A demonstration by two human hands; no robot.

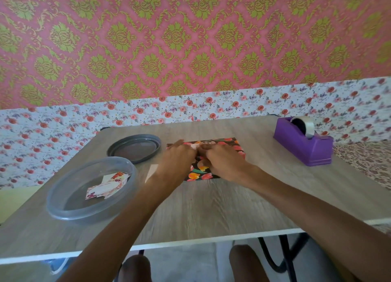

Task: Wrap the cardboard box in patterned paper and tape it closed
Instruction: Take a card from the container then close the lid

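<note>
Pressing dark fruit-print paper (200, 174) w/ L hand (179, 155), R hand (223, 159); woodgrain table (211, 205).

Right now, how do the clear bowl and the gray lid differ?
The bowl is see-through; the lid is solid gray. The bowl holds patterned paper pieces; the lid holds nothing. The bowl sits nearer the person, the lid farther back. Both are round and rest on the table.

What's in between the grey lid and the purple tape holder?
The paper-covered box, with the left hand and right hand on top, in the head view.
</note>
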